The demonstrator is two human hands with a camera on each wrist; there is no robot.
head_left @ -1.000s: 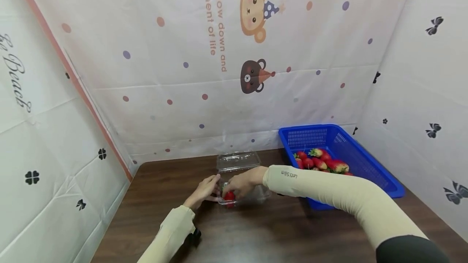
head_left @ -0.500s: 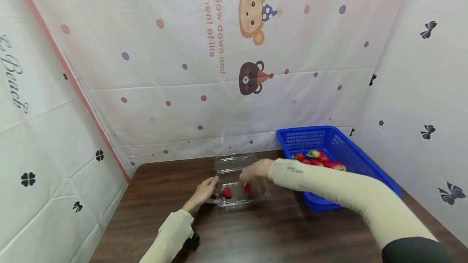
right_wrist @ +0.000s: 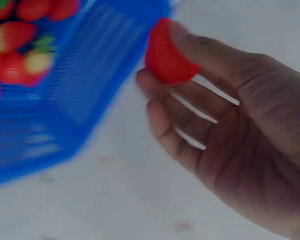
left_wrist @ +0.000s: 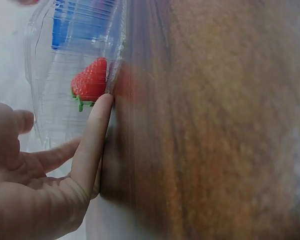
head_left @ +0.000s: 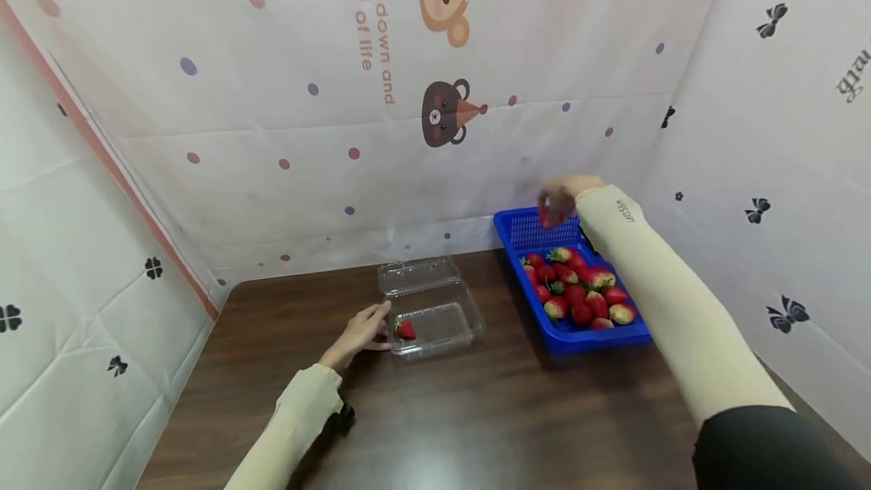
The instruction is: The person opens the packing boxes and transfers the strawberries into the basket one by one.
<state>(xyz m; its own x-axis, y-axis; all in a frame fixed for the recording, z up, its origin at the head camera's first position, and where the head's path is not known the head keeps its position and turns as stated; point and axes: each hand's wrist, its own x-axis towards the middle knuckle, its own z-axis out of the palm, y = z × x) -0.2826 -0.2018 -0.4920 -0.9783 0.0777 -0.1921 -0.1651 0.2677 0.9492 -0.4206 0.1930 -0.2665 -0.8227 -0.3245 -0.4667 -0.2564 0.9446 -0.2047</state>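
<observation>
In the head view, a clear plastic clamshell box (head_left: 435, 317) stands with its lid (head_left: 418, 275) raised on the far side. One strawberry (head_left: 405, 329) sits in its left end, green leaves showing in the left wrist view. Extended fingers of my left hand (head_left: 361, 333) touch the box's left end; a fingertip (left_wrist: 108, 100) lies at the lower edge beside the strawberry. My right hand (head_left: 563, 196), over the back of the blue basket (head_left: 506, 237), pinches another strawberry (right_wrist: 170, 55) between thumb and fingers. Part of that strawberry is hidden behind the thumb.
Several strawberries (head_left: 574, 294) lie in the front part of the basket, at the right of the brown table (head_left: 435, 407). A white patterned sheet (head_left: 299, 127) hangs behind the table, with others at both sides.
My right hand has moved from the clamshell box, right and back, to above the basket with a strawberry. The left hand stays at the box. The head view has shifted a little.
</observation>
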